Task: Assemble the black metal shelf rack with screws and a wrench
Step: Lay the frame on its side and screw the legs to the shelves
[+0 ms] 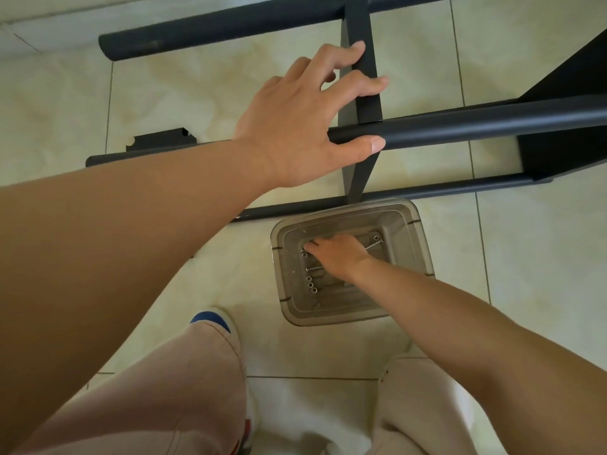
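The black metal rack frame lies across the tiled floor, with round tubes and a flat cross panel. My left hand rests on it where the panel meets a tube, fingers curled over the panel's edge and thumb under the tube. Below it stands a clear plastic bin holding several long silver screws. My right hand reaches down into the bin among the screws; its fingertips are hidden, so a grasp is not visible.
A loose black bracket piece lies on the floor at the left by a tube end. My legs in light trousers and a blue-toed shoe stand just before the bin. Pale floor tiles surround everything.
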